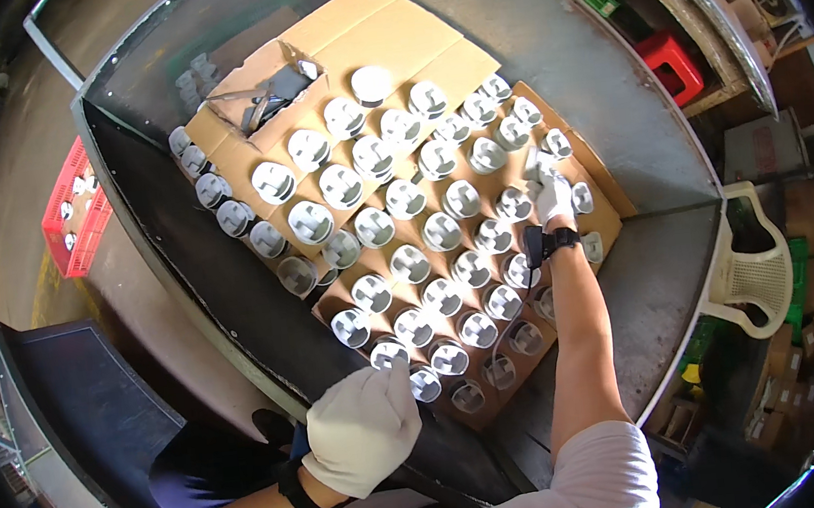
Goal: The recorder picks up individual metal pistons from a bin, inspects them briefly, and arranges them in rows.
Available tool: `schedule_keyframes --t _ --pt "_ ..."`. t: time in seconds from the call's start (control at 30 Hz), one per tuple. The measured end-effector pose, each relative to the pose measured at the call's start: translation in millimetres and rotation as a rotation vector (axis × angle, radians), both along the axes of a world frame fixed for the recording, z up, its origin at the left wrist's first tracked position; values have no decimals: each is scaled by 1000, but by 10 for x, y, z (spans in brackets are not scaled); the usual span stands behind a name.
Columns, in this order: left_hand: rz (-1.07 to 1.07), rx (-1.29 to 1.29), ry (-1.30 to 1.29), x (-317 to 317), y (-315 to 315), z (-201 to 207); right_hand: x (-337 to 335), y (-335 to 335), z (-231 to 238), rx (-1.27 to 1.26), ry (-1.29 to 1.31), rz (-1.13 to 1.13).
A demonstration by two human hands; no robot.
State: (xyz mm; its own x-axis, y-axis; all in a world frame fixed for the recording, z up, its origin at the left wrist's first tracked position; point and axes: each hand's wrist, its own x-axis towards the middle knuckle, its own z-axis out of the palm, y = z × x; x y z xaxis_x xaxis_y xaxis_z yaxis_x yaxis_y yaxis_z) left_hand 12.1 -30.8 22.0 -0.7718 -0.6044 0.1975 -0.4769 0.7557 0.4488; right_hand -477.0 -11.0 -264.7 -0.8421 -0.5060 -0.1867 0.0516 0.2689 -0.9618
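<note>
Rows of round silver metal pistons [441,231] stand with their notched crowns up on brown cardboard [479,182]. My right hand [552,197], in a white glove, reaches to the right side of the rows. Its fingers close around a piston [532,165] that they partly cover. Near the front corner of the rows, my left hand [364,431], also gloved, is curled with its fingertips pressed together. It is close to a front piston [389,353]; whatever lies inside the fingers is hidden. Both wrists wear black bands.
A small open carton [273,94] with dark items sits on an upper cardboard sheet [423,29]. Metal side walls [630,111] enclose the pistons. A red crate [75,211] stands on the floor at left. To the right are a pale plastic chair [751,267] and a red stool [670,66].
</note>
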Motion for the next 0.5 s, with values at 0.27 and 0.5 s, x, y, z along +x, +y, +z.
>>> schedule_keyframes --t 0.27,0.5 --pt "6 -75 38 80 61 -41 1347 236 1425 317 667 607" --pt "-22 -162 -73 145 99 -167 1848 543 1833 156 948 642"
